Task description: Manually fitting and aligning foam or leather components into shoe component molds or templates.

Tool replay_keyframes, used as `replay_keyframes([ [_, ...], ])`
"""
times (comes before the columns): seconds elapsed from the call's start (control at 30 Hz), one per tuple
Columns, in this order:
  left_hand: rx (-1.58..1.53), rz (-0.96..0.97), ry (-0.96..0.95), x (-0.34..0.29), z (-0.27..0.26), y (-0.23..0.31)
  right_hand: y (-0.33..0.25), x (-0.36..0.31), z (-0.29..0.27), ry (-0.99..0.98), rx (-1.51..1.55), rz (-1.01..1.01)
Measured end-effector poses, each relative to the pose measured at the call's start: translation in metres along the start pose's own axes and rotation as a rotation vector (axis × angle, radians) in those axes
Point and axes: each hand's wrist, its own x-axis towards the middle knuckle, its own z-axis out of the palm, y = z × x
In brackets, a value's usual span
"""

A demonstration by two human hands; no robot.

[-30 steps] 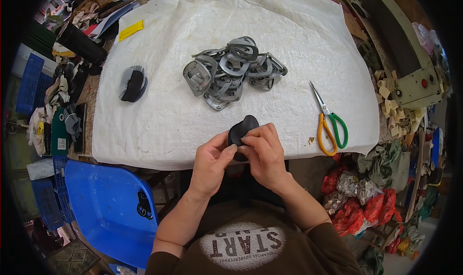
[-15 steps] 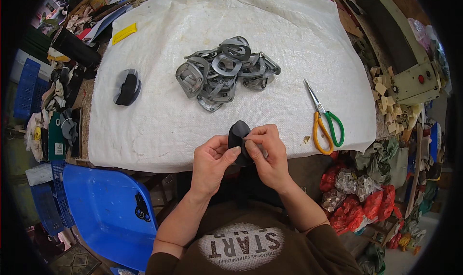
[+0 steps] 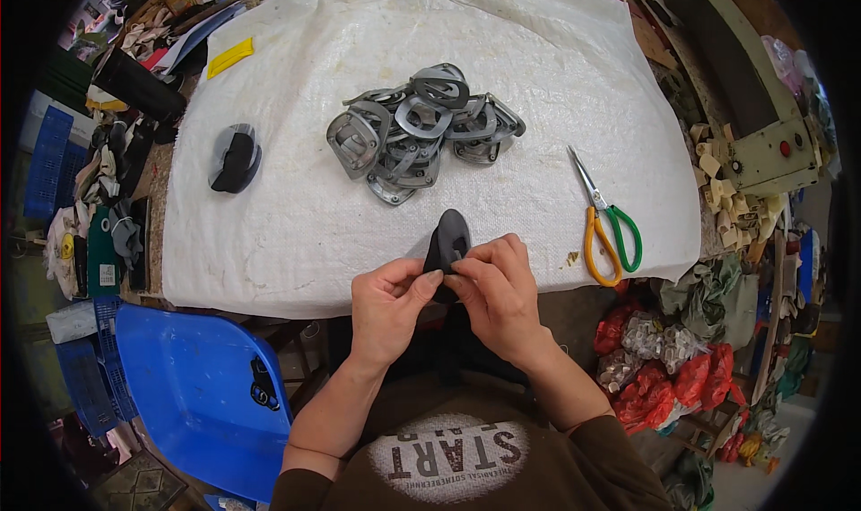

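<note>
- Left hand (image 3: 386,305): thumb and fingers closed, pinching the left edge of a dark oval piece (image 3: 456,229).
- Right hand (image 3: 502,287): thumb and fingers closed on the same piece's right side; thumb tips of the two hands near each other.
- Piece: curved, black at left, dark grey face at right; held at the near edge of the white woven sheet (image 3: 287,242), upper end pointing away from the wearer. Lower end partly hidden by the fingers.
- Sheet: covers most of the worktop (image 3: 161,199).
- Beyond the hands: heap of grey frames (image 3: 357,142), overlapping, on the sheet.
- Right of hands: scissors (image 3: 597,197), blades together, pointing away; one handle orange, one green.
- Left, well apart: grey-and-black oval piece (image 3: 237,160); farther off, yellow packet (image 3: 230,58).
- Lower left: blue tub (image 3: 179,376), black fittings (image 3: 263,385) inside.
- Lower right: red plastic bags (image 3: 647,399).
</note>
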Motion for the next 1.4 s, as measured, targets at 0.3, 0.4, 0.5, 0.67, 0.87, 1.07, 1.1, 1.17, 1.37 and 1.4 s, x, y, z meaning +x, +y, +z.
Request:
replay_keyframes([
  [0.3,0.197,0.049,-0.064,0.000,-0.002,0.005,-0.001,0.006,-0.008,-0.086,-0.031,-0.078],
  [0.4,0.233,0.052,-0.069,0.000,-0.002,0.005,-0.003,0.007,-0.010,-0.111,-0.035,-0.075],
  [0.5,0.227,0.053,-0.058,0.000,-0.002,0.004,-0.001,0.007,-0.009,-0.118,-0.014,-0.072],
  [0.67,0.259,0.085,-0.095,0.001,-0.002,0.005,0.001,0.007,-0.010,-0.124,0.001,-0.075],
  [0.87,0.263,0.134,-0.092,0.000,0.001,0.006,-0.001,0.010,-0.014,-0.184,0.002,-0.077],
  [1.07,0.376,0.158,-0.072,0.002,0.000,0.003,0.002,0.011,-0.016,-0.247,0.070,-0.050],
  [1.1,0.376,0.158,-0.072,0.002,0.001,0.003,0.003,0.011,-0.016,-0.241,0.145,-0.028],
  [1.17,0.283,0.107,-0.080,0.001,0.002,0.004,0.005,0.012,-0.017,-0.249,0.188,-0.014],
  [1.37,0.265,0.074,-0.119,0.003,-0.003,-0.001,0.010,0.014,-0.022,-0.308,0.337,0.086],
  [1.4,0.265,0.073,-0.120,0.003,-0.003,0.000,0.011,0.014,-0.023,-0.325,0.379,0.116],
])
